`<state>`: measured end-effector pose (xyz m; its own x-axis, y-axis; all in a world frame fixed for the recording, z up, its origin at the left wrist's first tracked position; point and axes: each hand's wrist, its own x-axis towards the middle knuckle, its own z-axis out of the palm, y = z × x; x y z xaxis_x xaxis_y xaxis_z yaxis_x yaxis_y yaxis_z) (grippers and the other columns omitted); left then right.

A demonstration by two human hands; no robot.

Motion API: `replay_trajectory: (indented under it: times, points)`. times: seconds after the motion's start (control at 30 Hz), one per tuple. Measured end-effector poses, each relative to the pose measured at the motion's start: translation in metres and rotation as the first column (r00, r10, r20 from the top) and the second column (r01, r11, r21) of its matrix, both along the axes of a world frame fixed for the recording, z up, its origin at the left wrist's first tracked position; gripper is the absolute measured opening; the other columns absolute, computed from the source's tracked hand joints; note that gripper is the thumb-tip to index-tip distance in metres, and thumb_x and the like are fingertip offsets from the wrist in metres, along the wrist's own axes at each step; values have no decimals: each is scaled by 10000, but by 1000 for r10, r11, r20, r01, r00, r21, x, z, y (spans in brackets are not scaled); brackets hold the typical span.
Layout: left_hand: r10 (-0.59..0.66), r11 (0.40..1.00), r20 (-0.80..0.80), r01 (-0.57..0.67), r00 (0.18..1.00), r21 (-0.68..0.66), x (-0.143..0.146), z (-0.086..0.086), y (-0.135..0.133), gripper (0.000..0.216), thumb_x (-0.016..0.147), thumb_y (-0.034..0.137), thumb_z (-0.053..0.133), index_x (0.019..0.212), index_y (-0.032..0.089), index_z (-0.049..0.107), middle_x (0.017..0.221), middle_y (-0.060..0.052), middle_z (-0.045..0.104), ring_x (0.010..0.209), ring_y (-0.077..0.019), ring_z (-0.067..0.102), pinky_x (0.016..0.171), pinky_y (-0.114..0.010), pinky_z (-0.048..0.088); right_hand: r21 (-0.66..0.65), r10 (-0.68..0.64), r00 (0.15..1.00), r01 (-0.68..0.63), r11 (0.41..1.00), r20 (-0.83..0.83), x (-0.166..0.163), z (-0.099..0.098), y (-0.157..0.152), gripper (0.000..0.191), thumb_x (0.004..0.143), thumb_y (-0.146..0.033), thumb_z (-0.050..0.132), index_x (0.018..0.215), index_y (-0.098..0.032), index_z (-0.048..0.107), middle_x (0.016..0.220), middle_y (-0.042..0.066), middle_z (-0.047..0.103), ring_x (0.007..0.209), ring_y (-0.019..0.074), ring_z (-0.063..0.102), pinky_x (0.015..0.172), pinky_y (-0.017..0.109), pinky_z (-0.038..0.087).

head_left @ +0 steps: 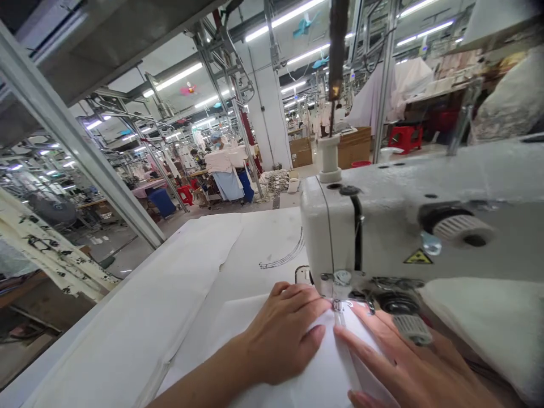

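Observation:
My left hand (280,334) lies flat on a piece of white fabric (323,377), fingers stretched toward the needle and presser foot (338,303) of a white sewing machine (408,226). My right hand (408,365) rests on the same fabric just right of the needle, its fingers extended and pressing the cloth down. The fabric runs under the presser foot between both hands.
The white work table (170,294) stretches to the left and far side, with a pencil-marked curve (284,258). A folded white cloth (488,323) lies at the right under the machine arm. A slanted metal post (80,153) stands at left. Other workstations, red stools and cardboard boxes fill the hall behind.

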<state>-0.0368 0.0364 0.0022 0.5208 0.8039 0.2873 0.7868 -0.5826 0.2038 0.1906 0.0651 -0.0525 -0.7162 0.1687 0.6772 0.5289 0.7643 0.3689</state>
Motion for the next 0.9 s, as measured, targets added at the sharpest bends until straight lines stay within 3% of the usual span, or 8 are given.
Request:
replay_trajectory:
  times: [0.1, 0.2, 0.27, 0.4, 0.57, 0.67, 0.77, 0.9]
  points:
    - [57, 997, -99, -61, 993, -37, 0, 1, 1, 243, 947, 226, 438, 1158, 154, 532, 1058, -74, 631, 1057, -246, 512, 949, -387, 324, -64, -32, 999, 34, 997, 26, -2, 15, -9, 430, 1008, -393, 281, 1179, -140, 583, 1022, 152, 672, 891, 321, 642, 878, 517, 271]
    - [69, 994, -129, -79, 989, -75, 0, 1, 3, 198, 968, 233, 400, 1086, 170, 545, 981, -57, 610, 1021, -249, 493, 937, -407, 326, -252, -80, 996, 65, 966, -47, -5, 26, -15, 430, 1026, -419, 244, 1139, -207, 601, 1142, 104, 642, 989, 264, 613, 902, 435, 280]
    - [58, 992, -133, -72, 989, -100, 1, 1, 5, 201, 979, 230, 376, 1082, 174, 539, 945, -47, 596, 1001, -248, 482, 917, -411, 327, -372, -108, 990, 66, 926, -91, -6, 29, -18, 460, 1032, -452, 203, 1118, -250, 607, 1148, 56, 639, 937, 222, 613, 908, 404, 288]
    - [48, 990, -160, -69, 986, -125, 1, 1, 5, 273, 1001, 248, 339, 1226, 181, 477, 968, -52, 591, 1000, -259, 459, 916, -435, 311, -491, -103, 986, 27, 871, -129, -5, 33, -24, 501, 1033, -456, 162, 1110, -236, 606, 872, 35, 625, 752, 209, 564, 878, 395, 333]
    - [64, 990, -170, -84, 983, -117, 2, 2, 5, 267, 1000, 244, 319, 1206, 191, 480, 955, -53, 588, 975, -255, 449, 916, -444, 308, -523, -90, 981, -14, 853, -174, -5, 35, -22, 503, 1032, -481, 176, 1060, -233, 613, 697, 4, 540, 745, 222, 537, 859, 390, 339]
    - [54, 988, -168, -77, 984, -135, 4, 4, 5, 244, 986, 226, 335, 1144, 175, 514, 898, -52, 579, 969, -260, 460, 904, -440, 316, -528, -146, 957, -9, 849, -252, -8, 34, -10, 554, 1053, -408, 141, 841, -217, 616, 637, -11, 570, 621, 182, 541, 774, 367, 350]
    - [65, 986, -157, -87, 986, -141, 4, 6, 5, 236, 976, 212, 368, 1145, 168, 526, 916, -53, 578, 986, -264, 468, 899, -429, 321, -601, -253, 917, 19, 799, -308, -11, 34, 2, 588, 1058, -366, 119, 635, -222, 500, 559, -28, 544, 532, 154, 526, 661, 348, 342]
    - [82, 984, -148, -103, 986, -143, 3, 5, 3, 190, 970, 207, 407, 1085, 175, 555, 979, -52, 589, 1044, -263, 458, 924, -420, 312, -615, -209, 925, -33, 788, -316, -10, 37, 1, 501, 1061, -314, 209, 655, -224, 489, 572, -52, 533, 604, 150, 536, 726, 342, 331]
